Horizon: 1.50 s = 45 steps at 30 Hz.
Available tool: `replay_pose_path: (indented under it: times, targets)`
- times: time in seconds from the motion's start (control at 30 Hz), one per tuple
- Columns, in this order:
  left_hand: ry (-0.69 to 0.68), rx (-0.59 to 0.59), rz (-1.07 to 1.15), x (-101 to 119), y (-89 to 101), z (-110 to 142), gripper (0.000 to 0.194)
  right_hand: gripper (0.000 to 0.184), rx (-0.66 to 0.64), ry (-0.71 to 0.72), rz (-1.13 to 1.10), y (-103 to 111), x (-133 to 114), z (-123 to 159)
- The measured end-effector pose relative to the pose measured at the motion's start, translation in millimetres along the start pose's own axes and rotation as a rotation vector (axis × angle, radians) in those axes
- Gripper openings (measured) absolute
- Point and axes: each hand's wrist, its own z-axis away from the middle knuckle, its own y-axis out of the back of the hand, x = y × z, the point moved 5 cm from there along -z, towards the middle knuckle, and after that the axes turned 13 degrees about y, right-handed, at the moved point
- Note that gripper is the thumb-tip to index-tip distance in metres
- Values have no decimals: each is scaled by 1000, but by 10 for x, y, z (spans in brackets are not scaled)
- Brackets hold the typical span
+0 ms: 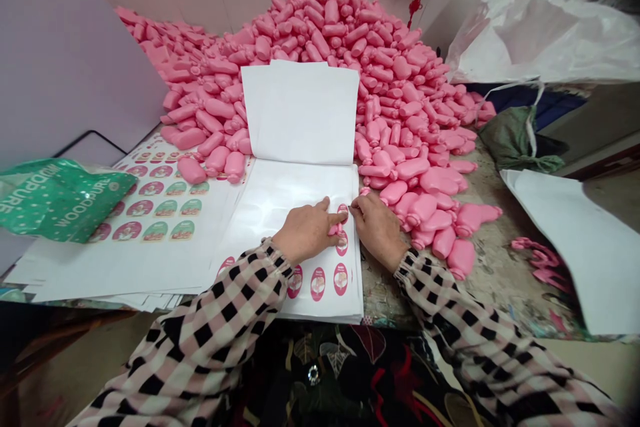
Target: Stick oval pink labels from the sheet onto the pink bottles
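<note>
A white sheet of oval pink stickers (pixel 318 283) lies in front of me on a stack of paper. My left hand (pixel 307 232) rests on it, fingers stretched toward the right-hand column of stickers. A small pink bit shows by its fingertips; I cannot tell what it is. At the sheet's right edge, my right hand (pixel 379 228) has thumb and forefinger pinched together beside an oval sticker (pixel 343 211). Whatever sits in that pinch is too small to make out. Just beyond my right hand lie pink plastic bottles (pixel 423 208).
A large heap of pink bottles (pixel 320 27) rises against the wall. Folded-up white pages (pixel 303 113) stand before it. Round-sticker sheets (pixel 165 210) and a green bag (pixel 65 200) lie left. White paper (pixel 580 240), pink scraps (pixel 540 260) and a plastic bag (pixel 545 33) are right.
</note>
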Motion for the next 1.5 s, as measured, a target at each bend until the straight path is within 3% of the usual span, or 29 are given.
replay_pose_path:
  times: [0.17,0.33,0.63,1.07,1.37,1.5]
  targets:
    - [-34,-69,-40,9,15,24,52,22,-36,52,80,25,-42,9]
    - [-36,-88,3,-18,-6,36,51,19,-24,-48,-32,10,19,15]
    - [-48,-147,-4,-21,-13,30,58,20,17,-82,-145,5,77,-29]
    - [-44,-197,-28,8,-18,28,63,25,177,9,-67,33,-31,72]
    - [-96,-131,62,-40,-10,92,59,23,406,-67,-405,257,60,65]
    - [-16,-26,383,-142,88,273,53,22,441,-134,-704,335,92,106]
